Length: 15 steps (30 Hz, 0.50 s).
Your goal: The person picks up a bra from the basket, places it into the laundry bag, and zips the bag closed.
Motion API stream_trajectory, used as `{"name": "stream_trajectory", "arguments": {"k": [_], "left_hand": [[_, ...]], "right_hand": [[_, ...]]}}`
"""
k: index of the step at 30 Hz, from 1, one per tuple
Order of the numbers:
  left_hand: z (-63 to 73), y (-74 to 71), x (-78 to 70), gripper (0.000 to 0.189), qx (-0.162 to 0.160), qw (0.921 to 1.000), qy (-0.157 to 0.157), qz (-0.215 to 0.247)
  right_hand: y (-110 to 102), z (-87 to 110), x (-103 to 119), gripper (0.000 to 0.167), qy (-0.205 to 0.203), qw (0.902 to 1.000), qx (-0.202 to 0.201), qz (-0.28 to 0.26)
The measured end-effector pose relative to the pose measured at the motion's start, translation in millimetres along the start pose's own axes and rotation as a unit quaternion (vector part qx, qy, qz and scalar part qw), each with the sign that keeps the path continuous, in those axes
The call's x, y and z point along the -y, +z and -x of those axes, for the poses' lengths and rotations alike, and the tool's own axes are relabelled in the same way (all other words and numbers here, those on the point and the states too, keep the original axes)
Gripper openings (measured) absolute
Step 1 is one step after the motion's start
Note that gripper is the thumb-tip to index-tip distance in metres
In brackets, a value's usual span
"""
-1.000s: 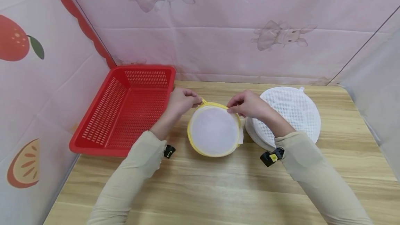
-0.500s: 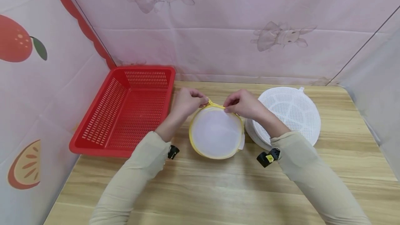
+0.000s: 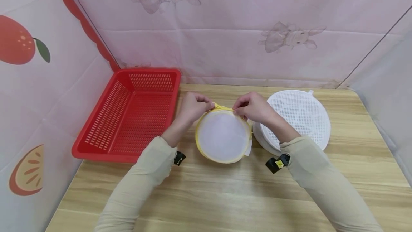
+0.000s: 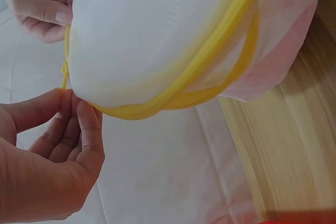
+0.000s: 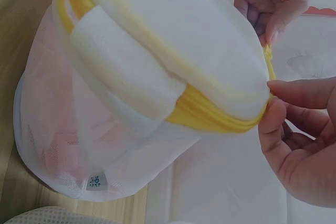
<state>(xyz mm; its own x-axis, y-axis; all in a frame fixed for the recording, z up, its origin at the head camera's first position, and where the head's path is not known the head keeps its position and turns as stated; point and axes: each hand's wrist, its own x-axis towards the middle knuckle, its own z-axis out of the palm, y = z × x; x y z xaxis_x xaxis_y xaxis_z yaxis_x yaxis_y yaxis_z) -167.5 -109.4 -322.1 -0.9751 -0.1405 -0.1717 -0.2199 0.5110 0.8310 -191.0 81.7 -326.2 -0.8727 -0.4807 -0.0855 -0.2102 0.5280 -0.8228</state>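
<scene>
A round white mesh laundry bag (image 3: 223,137) with a yellow zipper around its top edge stands mid-table in the head view. Something pink (image 5: 65,145) shows through its side wall in the right wrist view. At the far rim my left hand (image 3: 194,106) pinches the yellow zipper end (image 4: 65,69) between thumb and forefinger. My right hand (image 3: 254,107) pinches the same rim a little to the right, thumb and forefinger together (image 5: 310,129). A white fabric flap (image 5: 123,61) covers part of the zipper on the bag's right side.
A red perforated plastic basket (image 3: 124,156) stands at the left. Right of the bag lie flat, round white mesh bags (image 3: 302,117), stacked, partly behind my right forearm. A pink rabbit-print cloth (image 3: 219,53) hangs behind the wooden table (image 3: 219,196).
My left hand has shifted slightly right along with the zipper end, closer to my right hand. The bag has moved a little to the right; my right hand stays nearly in place.
</scene>
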Motion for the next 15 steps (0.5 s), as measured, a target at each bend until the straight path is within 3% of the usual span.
{"name": "stream_trajectory", "arguments": {"k": [8, 15], "left_hand": [[-1.6, -0.7, 2.6, 0.010, 0.009, 0.9992, -0.029, 0.026], [-2.1, -2.0, 6.4, 0.012, 0.026, 0.9956, -0.042, 0.080]], "right_hand": [[0.0, 0.2, 0.6, 0.005, 0.011, 0.9996, 0.003, -0.028], [-1.5, 0.6, 2.0, 0.005, 0.010, 0.9996, 0.006, -0.024]]}}
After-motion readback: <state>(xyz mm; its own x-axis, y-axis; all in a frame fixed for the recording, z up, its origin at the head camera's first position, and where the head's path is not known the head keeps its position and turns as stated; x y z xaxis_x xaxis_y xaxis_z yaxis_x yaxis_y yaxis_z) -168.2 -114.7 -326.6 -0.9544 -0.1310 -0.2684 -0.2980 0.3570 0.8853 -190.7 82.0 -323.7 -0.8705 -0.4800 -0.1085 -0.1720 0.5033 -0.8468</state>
